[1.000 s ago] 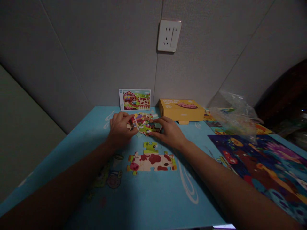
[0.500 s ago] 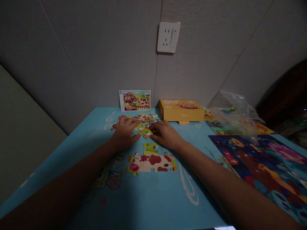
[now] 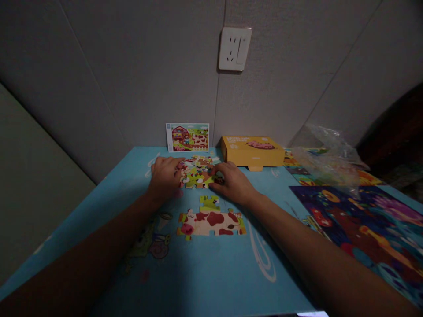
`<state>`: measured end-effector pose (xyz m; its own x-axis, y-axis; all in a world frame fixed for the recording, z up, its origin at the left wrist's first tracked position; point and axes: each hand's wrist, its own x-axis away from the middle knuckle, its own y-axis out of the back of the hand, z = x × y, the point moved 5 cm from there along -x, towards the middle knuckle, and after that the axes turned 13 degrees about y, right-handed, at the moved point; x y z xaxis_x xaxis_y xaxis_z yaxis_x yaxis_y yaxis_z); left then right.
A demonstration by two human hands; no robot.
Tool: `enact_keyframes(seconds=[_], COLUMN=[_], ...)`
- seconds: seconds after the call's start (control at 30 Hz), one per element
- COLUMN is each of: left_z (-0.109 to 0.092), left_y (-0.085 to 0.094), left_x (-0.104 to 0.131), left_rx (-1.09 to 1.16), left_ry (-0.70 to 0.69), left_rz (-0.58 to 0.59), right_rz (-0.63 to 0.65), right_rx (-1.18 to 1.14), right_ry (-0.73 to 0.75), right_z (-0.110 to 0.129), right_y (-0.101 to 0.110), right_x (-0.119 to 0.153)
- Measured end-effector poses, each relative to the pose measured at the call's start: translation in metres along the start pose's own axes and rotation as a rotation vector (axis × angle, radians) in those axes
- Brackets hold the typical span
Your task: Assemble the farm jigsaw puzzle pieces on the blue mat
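Observation:
A pile of loose jigsaw pieces (image 3: pixel 197 173) lies between my two hands near the far end of the blue table. My left hand (image 3: pixel 164 176) rests against the pile's left side, fingers bent and slightly apart, its thumb mostly hidden. From the right, my right hand (image 3: pixel 233 182) curves round the pile's edge with a gap between thumb and forefinger. Neither hand shows a piece clearly gripped. Closer to me, joined pieces form a spotted cow (image 3: pixel 211 223). A green piece (image 3: pixel 209 203) sits directly above the cow.
A farm picture card (image 3: pixel 188 137) leans on the wall, with a yellow puzzle box (image 3: pixel 254 152) to its right. Beyond are a clear plastic bag (image 3: pixel 330 158) and a dark printed picture (image 3: pixel 363 229). A socket plate (image 3: pixel 235 49) is on the wall.
My left hand has shifted slightly left, its fingers drawn in from over the pieces to their left side. More of the pile shows. My right hand still borders its right side.

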<state>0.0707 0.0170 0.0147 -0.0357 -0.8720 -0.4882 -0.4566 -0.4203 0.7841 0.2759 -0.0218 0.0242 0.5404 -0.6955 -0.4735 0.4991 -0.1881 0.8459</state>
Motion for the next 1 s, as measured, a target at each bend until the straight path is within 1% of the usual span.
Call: enact_keyframes(seconds=[0.03, 0.1, 0.2, 0.3, 0.37, 0.4, 0.47, 0.57, 0.63, 0.7, 0.77, 0.83, 0.87, 0.9, 0.93, 1.0], left_z=[0.003, 0.002, -0.012, -0.023, -0.024, -0.023, -0.019, -0.007, 0.002, 0.01, 0.016, 0.019, 0.017, 0.013, 0.007, -0.01], left_y=[0.0, -0.001, -0.003, -0.008, -0.011, -0.011, -0.007, 0.001, 0.003, 0.002, 0.002, 0.002, 0.003, 0.002, 0.002, -0.002], left_x=[-0.001, -0.001, 0.007, 0.017, 0.019, 0.018, 0.013, 0.003, 0.0, -0.001, -0.001, 0.0, -0.001, -0.001, 0.0, 0.005], left_rx=[-0.013, 0.007, 0.075, 0.058, 0.035, 0.032, 0.036, 0.038, -0.002, -0.072, -0.133, -0.139, -0.111, -0.061, 0.007, 0.149], left_ry=[0.033, 0.024, -0.12, -0.248, -0.274, -0.265, -0.205, 0.008, 0.156, 0.27, 0.357, 0.385, 0.352, 0.283, 0.181, -0.093], left_rz=[0.003, 0.032, 0.109, 0.193, 0.211, 0.195, 0.136, 0.042, 0.025, 0.032, 0.029, 0.004, -0.005, -0.005, 0.011, 0.093], right_rz=[-0.006, -0.028, -0.079, -0.121, -0.136, -0.141, -0.156, -0.186, -0.205, -0.228, -0.255, -0.282, -0.293, -0.298, -0.296, -0.269], right_rx=[-0.002, -0.019, -0.055, -0.065, -0.052, -0.039, -0.006, 0.036, 0.039, 0.028, 0.018, 0.016, 0.01, -0.003, -0.023, -0.066], right_ry=[0.002, 0.026, 0.071, 0.093, 0.091, 0.083, 0.052, 0.002, -0.009, -0.004, 0.0, 0.0, 0.006, 0.02, 0.045, 0.113], right_z=[0.0, 0.0, 0.002, 0.003, 0.002, 0.001, -0.002, -0.005, -0.006, -0.007, -0.007, -0.008, -0.008, -0.007, -0.005, 0.001], right_y=[0.0, 0.001, 0.003, 0.004, 0.006, 0.006, 0.007, 0.009, 0.009, 0.01, 0.01, 0.012, 0.012, 0.013, 0.013, 0.012], right_x=[0.0, 0.0, -0.001, -0.001, -0.001, -0.001, -0.001, 0.0, 0.0, 0.001, 0.002, 0.002, 0.002, 0.002, 0.002, 0.001])
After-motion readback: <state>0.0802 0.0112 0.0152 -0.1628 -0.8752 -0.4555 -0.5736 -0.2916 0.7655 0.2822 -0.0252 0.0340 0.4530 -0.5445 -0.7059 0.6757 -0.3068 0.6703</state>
